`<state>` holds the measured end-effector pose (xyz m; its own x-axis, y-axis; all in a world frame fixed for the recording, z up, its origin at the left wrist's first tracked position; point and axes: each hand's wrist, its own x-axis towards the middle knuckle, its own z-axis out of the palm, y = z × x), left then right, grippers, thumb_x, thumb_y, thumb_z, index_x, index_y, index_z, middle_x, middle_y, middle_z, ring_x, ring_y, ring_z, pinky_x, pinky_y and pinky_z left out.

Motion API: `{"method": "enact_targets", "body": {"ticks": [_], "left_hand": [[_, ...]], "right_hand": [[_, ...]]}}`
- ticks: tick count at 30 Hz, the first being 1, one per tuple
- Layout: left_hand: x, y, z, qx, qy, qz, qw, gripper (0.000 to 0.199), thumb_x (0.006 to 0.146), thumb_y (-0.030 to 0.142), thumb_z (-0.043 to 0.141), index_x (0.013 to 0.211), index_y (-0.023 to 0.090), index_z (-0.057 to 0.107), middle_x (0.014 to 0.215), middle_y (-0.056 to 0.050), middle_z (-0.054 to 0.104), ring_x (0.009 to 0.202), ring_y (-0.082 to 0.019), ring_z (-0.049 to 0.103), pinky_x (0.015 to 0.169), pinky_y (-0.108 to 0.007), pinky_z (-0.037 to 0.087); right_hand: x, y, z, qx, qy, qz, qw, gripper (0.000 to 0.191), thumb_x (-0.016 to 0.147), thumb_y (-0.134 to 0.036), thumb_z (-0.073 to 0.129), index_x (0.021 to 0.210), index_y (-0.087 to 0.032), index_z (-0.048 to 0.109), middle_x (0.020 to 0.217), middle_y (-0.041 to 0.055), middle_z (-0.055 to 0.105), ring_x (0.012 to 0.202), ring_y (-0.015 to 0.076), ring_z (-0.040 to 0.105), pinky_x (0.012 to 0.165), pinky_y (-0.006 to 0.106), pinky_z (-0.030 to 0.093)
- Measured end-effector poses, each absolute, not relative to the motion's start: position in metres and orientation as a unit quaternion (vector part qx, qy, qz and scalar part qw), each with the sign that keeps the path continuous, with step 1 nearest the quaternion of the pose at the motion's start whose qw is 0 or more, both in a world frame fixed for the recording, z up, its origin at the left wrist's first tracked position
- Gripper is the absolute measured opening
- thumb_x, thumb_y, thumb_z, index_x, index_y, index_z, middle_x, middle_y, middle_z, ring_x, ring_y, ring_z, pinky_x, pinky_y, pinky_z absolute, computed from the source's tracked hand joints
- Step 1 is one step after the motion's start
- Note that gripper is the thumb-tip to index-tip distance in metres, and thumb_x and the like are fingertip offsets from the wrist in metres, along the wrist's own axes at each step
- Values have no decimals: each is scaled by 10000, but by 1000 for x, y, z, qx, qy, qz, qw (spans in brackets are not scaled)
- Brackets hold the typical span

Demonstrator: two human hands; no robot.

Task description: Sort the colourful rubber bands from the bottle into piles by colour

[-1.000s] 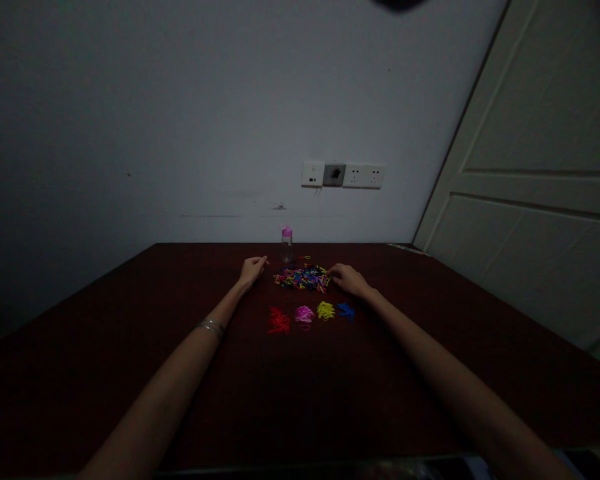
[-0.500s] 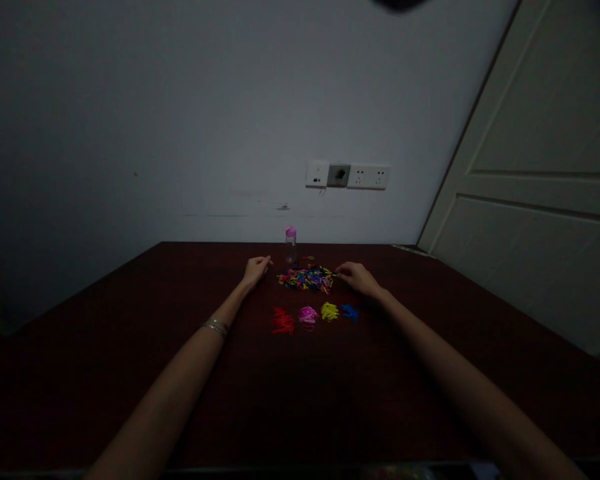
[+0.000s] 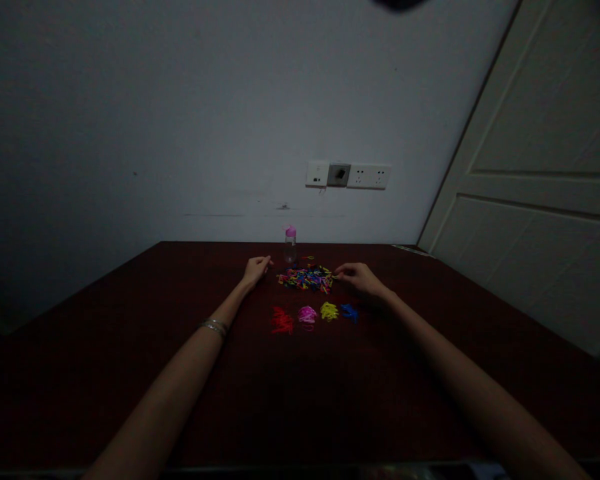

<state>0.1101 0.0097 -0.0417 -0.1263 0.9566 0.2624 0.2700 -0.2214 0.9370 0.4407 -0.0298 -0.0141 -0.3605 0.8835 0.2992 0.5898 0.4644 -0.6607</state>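
Note:
A loose pile of mixed-colour rubber bands (image 3: 306, 278) lies on the dark red-brown table (image 3: 300, 400). At its right edge my right hand (image 3: 361, 279) has its thumb and forefinger pinched on a yellow rubber band (image 3: 335, 277). My left hand (image 3: 257, 269) rests on the table left of the pile, fingers curled closed, with nothing showing in it. Nearer to me, side by side, lie small heaps of red bands (image 3: 283, 321), pink bands (image 3: 307, 315), yellow bands (image 3: 329, 311) and blue bands (image 3: 349, 313).
Behind the pile stands a clear bottle (image 3: 291, 248) with a pink cap. A few stray bands (image 3: 309, 257) lie to its right. The wall with a row of sockets (image 3: 349, 176) rises beyond the table, and a pale door (image 3: 540, 200) stands at the right.
My right hand has barely shifted at the pile's right edge, its fingertips slightly lower. My left hand and the colour heaps look the same.

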Motion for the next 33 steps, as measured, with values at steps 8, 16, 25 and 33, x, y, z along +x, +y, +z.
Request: {"method": "enact_targets", "body": {"ticks": [8, 16, 25, 33], "left_hand": [[111, 7, -40, 588, 532, 521, 317, 364, 727, 451, 489, 678, 108, 600, 382, 59, 368, 343, -53, 299, 385, -188, 199], [114, 1, -35, 580, 540, 523, 314, 330, 718, 423, 506, 679, 109, 601, 395, 59, 369, 355, -54, 300, 391, -187, 204], [125, -2, -30, 671, 529, 489, 179, 256, 671, 351, 556, 639, 111, 639, 586, -21, 575, 569, -110, 468, 528, -200, 333], [166, -22, -7, 838, 426, 280, 194, 159, 620, 219, 586, 732, 138, 666, 568, 9, 541, 521, -92, 434, 500, -193, 296]], "right_hand": [[430, -64, -1, -406, -816, 333, 241, 243, 663, -343, 610, 762, -132, 679, 664, 25, 635, 585, 115, 531, 541, 216, 403], [425, -80, 4, -391, -824, 350, 214, 245, 651, -339, 626, 792, -149, 691, 723, 29, 662, 659, 132, 572, 611, 230, 435], [475, -47, -18, -494, -755, 293, 317, 309, 643, -389, 609, 779, -124, 688, 708, 43, 664, 649, 156, 576, 603, 251, 440], [494, -33, -38, -519, -746, 251, 334, 318, 669, -400, 572, 785, -128, 688, 774, 56, 680, 729, 188, 597, 679, 274, 447]]}}
